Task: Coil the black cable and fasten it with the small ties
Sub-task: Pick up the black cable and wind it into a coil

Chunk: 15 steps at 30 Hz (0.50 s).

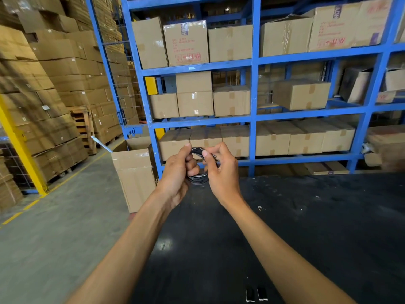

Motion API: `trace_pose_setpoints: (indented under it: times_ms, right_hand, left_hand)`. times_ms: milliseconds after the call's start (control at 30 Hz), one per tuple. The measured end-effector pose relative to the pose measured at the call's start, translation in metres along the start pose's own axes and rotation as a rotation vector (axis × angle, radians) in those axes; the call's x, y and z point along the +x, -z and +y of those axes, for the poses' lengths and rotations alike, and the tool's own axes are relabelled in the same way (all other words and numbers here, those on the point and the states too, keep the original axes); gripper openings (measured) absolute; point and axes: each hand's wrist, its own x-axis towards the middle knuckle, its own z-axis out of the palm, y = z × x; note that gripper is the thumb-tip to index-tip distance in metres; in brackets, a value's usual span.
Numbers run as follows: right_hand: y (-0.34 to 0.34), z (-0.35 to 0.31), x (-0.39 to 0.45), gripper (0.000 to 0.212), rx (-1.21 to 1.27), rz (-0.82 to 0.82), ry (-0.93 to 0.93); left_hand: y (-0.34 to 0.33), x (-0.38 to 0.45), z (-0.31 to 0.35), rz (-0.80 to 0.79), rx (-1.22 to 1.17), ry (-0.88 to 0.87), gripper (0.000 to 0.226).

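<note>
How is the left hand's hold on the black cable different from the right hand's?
The left hand wraps curled fingers round the near side of the black cable coil, thumb up on top. The right hand grips the coil's far side, pinching its top between thumb and forefinger. The left hand shows its back to the camera; the right hand shows more of its thumb side. Both hold the same coil above the dark table.

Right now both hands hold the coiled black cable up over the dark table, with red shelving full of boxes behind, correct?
Not quite: the shelving is blue, not red, as the head view shows. The left hand and right hand do hold the coiled black cable over the dark table.
</note>
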Motion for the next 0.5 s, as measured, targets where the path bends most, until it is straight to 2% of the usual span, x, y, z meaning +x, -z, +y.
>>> trace_pose_setpoints:
  times_ms: [133,233,367,500]
  right_hand:
    - [-0.001,0.004,-0.012,0.011,0.199,0.075,-0.143]
    - [0.000,0.004,-0.019,0.016,0.296,0.081,-0.184]
    - [0.004,0.005,-0.020,0.023,0.266,0.127,-0.147]
    - [0.010,0.004,-0.014,0.022,0.162,0.144,-0.084]
  left_hand:
    - [-0.009,-0.002,-0.011,0.082,-0.001,-0.112,0.057]
    - [-0.012,0.001,-0.011,0.139,-0.040,-0.110,0.059]
    - [-0.011,0.005,-0.012,0.172,0.050,-0.096,0.055]
    - [-0.005,0.009,-0.007,0.080,0.064,0.033,0.049]
